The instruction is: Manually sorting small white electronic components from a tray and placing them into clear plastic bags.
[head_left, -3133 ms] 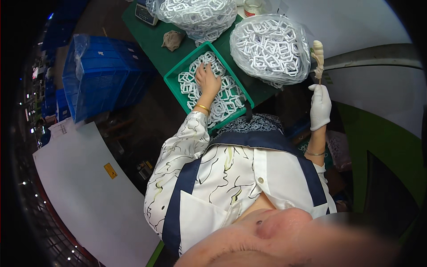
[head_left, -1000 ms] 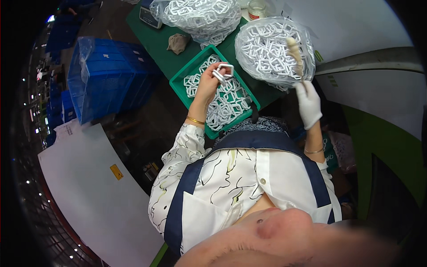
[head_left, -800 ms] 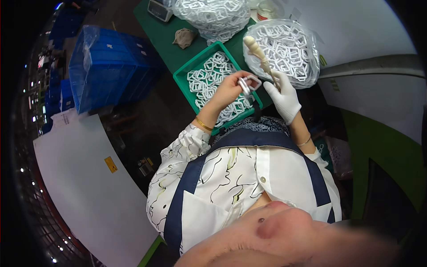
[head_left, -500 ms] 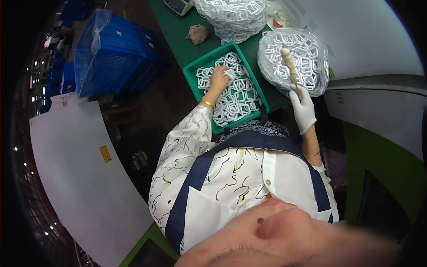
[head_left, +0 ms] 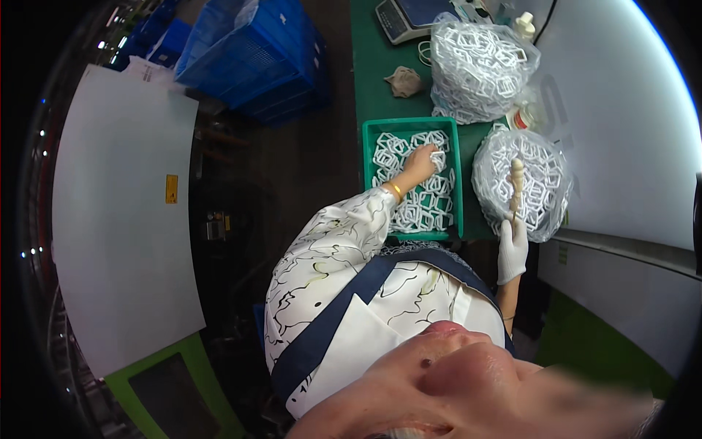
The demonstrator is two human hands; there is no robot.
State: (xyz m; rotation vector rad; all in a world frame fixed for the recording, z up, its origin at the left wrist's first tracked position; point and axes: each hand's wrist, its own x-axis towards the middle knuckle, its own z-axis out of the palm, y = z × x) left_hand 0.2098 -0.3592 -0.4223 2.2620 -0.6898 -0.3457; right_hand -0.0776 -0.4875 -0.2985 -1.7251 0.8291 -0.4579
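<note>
Currently, above the frame's centre, the bare left hand (head_left: 418, 165) curls around angular white plastic links (head_left: 438, 159) inside an open green rectangular tray (head_left: 459, 183). Right of centre, the white-gloved right hand (head_left: 513, 256) grips a thin stick with a knobbly cream top (head_left: 517, 179), overlapping a clear, link-filled plastic bag (head_left: 542, 190).

One green tray (head_left: 458, 157) is holding numerous white links (head_left: 420, 217); two clear bags (head_left: 477, 73) are standing to its right; one cream-tipped stick (head_left: 517, 175) is showing right; one scale (head_left: 399, 29) is resting far.
</note>
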